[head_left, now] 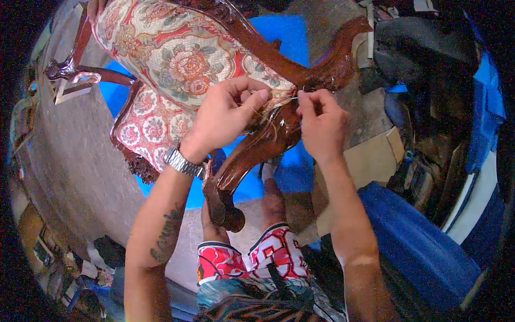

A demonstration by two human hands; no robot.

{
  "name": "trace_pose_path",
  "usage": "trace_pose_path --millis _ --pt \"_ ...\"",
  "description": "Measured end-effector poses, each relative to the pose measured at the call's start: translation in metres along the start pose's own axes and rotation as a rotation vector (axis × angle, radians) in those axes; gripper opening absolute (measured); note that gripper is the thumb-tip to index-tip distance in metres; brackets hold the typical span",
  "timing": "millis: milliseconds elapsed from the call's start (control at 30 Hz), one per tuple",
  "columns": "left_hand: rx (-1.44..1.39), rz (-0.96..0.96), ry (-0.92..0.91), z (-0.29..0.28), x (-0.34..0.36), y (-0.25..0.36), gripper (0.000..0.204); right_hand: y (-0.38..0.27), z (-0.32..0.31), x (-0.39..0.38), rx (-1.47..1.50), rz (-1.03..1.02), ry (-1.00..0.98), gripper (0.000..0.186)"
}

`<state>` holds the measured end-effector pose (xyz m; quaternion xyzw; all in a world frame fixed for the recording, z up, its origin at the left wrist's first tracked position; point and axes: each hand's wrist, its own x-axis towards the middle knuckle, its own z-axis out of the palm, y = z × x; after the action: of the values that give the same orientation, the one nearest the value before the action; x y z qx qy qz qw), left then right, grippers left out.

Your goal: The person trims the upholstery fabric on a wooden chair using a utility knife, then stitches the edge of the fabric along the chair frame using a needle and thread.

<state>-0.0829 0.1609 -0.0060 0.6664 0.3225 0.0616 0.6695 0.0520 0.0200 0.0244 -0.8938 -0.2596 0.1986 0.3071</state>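
Observation:
An upholstered chair with a dark, glossy carved wooden frame (252,150) lies tipped over in front of me. Its panel of floral fabric (185,67) is cream, red and green. At the corner where fabric meets wood, my left hand (228,110) is closed, thumb and forefinger pinching the fabric edge. Loose strands of tan thread (275,130) hang beside those fingers. Just right of it, my right hand (323,123) pinches a thin, pale needle (293,99) that points toward the fabric corner. The fingers partly hide where the needle meets the cloth.
Under the chair lies a bright blue sheet (289,188) on the grey floor. A carved chair leg (226,212) juts toward my knees. Right of me are flat cardboard (370,166) and a large blue wrapped piece (418,241). Clutter (80,273) sits at lower left.

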Motion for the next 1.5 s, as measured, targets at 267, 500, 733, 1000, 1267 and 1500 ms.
trace_pose_path --millis 267,500,733,1000,1267,1500 --pt "-0.119 -0.082 0.013 -0.008 0.008 0.04 0.028 0.009 0.006 0.015 0.091 0.061 -0.087 0.02" --pt "0.51 0.263 -0.065 -0.052 0.017 0.112 0.031 0.012 0.011 0.016 0.237 -0.096 0.153 0.016" --pt "0.412 0.416 -0.918 -0.082 0.032 0.251 0.051 0.015 0.002 -0.038 -0.129 -0.515 0.274 0.017" --pt "-0.1 0.45 -0.488 -0.005 0.034 0.201 0.046 0.033 -0.001 0.008 -0.333 -0.436 0.367 0.018" --pt "-0.278 0.425 -0.401 0.025 0.039 0.197 0.044 0.046 -0.009 0.002 0.206 -0.138 0.394 0.021" --pt "-0.129 0.374 -0.489 0.024 0.033 0.176 0.045 0.021 -0.007 -0.026 0.218 -0.162 0.286 0.023"
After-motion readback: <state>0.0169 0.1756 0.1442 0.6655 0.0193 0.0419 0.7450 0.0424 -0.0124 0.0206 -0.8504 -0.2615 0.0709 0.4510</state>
